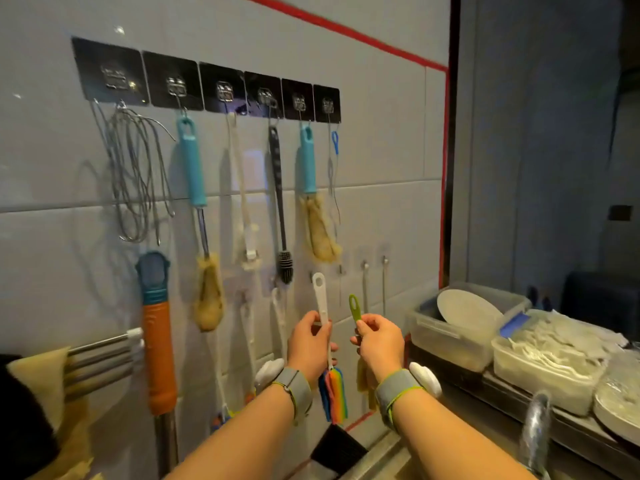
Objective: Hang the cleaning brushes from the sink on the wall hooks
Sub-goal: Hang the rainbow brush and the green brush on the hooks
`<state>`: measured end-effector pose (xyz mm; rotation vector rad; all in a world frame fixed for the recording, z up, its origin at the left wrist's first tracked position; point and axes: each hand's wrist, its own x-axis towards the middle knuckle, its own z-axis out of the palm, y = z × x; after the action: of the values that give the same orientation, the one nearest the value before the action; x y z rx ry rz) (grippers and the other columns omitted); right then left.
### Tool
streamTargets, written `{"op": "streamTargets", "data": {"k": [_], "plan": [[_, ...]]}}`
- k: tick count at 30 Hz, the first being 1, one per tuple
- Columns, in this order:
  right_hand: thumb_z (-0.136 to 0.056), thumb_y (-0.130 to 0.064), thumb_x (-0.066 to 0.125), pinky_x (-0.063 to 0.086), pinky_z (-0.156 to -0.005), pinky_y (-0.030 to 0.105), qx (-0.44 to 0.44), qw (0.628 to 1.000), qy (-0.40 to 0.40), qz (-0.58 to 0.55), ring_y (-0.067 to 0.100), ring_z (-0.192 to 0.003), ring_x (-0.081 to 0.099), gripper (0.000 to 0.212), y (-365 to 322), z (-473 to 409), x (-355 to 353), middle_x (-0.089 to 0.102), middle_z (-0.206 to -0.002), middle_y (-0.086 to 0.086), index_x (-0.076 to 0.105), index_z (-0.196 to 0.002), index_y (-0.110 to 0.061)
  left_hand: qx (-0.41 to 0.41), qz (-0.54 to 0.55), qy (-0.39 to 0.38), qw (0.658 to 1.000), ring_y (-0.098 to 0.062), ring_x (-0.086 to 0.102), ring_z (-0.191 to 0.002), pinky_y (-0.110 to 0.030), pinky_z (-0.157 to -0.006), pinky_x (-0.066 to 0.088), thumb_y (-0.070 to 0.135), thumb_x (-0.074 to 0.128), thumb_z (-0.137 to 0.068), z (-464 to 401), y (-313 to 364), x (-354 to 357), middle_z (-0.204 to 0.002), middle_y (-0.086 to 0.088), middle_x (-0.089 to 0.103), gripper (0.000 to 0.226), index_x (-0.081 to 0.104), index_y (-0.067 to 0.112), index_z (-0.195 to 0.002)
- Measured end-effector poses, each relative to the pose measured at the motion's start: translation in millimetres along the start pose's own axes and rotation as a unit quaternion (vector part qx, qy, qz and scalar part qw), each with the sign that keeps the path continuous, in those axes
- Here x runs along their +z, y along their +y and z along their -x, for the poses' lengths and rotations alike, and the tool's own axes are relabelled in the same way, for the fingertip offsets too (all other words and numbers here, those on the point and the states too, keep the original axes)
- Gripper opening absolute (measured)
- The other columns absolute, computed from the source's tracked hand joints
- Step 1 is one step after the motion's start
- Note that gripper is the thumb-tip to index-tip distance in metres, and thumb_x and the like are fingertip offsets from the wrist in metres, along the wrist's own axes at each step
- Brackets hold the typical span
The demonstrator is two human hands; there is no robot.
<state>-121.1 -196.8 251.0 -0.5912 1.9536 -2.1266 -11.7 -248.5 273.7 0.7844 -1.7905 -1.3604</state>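
My left hand (pixel 309 342) grips a white-handled brush (pixel 321 299) upright, its rainbow-coloured head (pixel 334 393) hanging below my wrist. My right hand (pixel 379 342) pinches a green-handled brush (pixel 354 308), whose pale yellowish head (pixel 362 377) shows below the hand. Both handle loops point up at a lower row of small clear wall hooks (pixel 364 265). Above, a row of black hook pads (pixel 263 97) carries two teal-handled sponge brushes (pixel 191 161), a white brush (pixel 242 202), a black brush (pixel 280 202) and a thin blue-looped wire brush (pixel 334 143).
A wire bundle (pixel 138 174) hangs at the far left hook. An orange and teal mop handle (pixel 157 341) leans on the wall beside a steel rail (pixel 100 344). Plastic tubs (pixel 460 327) with plates and cloths fill the right shelf. A tap (pixel 535 427) stands lower right.
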Motion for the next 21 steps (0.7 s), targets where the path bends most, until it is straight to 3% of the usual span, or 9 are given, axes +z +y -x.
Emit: {"op": "streamTargets", "data": {"k": [4,8,14,16,18,21], "plan": [[-0.091,-0.006,0.059,0.048,-0.055,0.028,0.0,1.0,-0.007,-0.002,0.024,-0.062,0.066,0.021,0.6,-6.2,9.8,0.065,-0.073,0.008,0.064,-0.074,-0.019,-0.005,-0.018,0.032,0.999,-0.025,0.066,-0.069,-0.056,-0.063,0.06,0.021,0.049,-0.098,-14.3,2.5,-5.2,-0.09,-0.017,0.065,0.014,0.061,0.016,-0.092],[-0.091,-0.006,0.058,0.046,-0.052,0.026,0.005,1.0,0.004,-0.009,0.022,-0.06,0.064,0.013,5.0,-12.0,5.1,0.063,-0.071,0.007,0.068,-0.083,-0.01,-0.016,-0.018,0.039,0.999,-0.025,0.066,-0.069,-0.052,-0.062,0.061,0.02,0.048,-0.098,-24.3,0.9,3.0,-0.098,-0.018,0.065,0.016,0.062,0.014,-0.096],[-0.092,-0.009,0.058,0.048,-0.056,0.028,0.012,1.0,0.014,-0.011,0.019,-0.061,0.064,0.017,12.9,-22.9,3.6,0.064,-0.072,0.005,0.067,-0.079,-0.018,-0.031,-0.036,0.055,0.997,-0.03,0.068,-0.069,-0.053,-0.059,0.06,0.02,0.048,-0.098,-32.1,-16.2,12.0,-0.093,-0.019,0.066,0.017,0.059,0.008,-0.093],[-0.091,-0.008,0.059,0.046,-0.053,0.027,0.016,1.0,0.011,-0.02,0.02,-0.059,0.064,0.019,12.0,-30.7,7.8,0.064,-0.072,0.006,0.065,-0.076,-0.018,-0.035,-0.051,0.063,0.996,-0.034,0.072,-0.076,-0.052,-0.064,0.061,0.021,0.049,-0.097,-35.2,-22.4,12.3,-0.091,-0.019,0.068,0.018,0.059,0.006,-0.093],[-0.091,-0.008,0.059,0.044,-0.051,0.025,0.018,0.999,0.007,-0.026,0.019,-0.056,0.062,0.021,7.7,-39.3,12.8,0.063,-0.072,0.006,0.063,-0.073,-0.019,-0.041,-0.051,0.071,0.995,-0.032,0.072,-0.079,-0.045,-0.073,0.061,0.019,0.05,-0.097,-37.4,-27.1,10.5,-0.092,-0.017,0.07,0.018,0.059,0.004,-0.094],[-0.092,-0.007,0.058,0.042,-0.05,0.024,0.02,0.999,-0.002,-0.034,0.017,-0.053,0.059,0.024,-3.7,-53.8,20.9,0.062,-0.071,0.006,0.062,-0.071,-0.019,-0.036,-0.038,0.087,0.995,-0.026,0.068,-0.081,-0.033,-0.072,0.051,0.015,0.053,-0.096,-39.8,-30.7,4.8,-0.089,-0.007,0.067,0.008,0.059,0.01,-0.098]]}}
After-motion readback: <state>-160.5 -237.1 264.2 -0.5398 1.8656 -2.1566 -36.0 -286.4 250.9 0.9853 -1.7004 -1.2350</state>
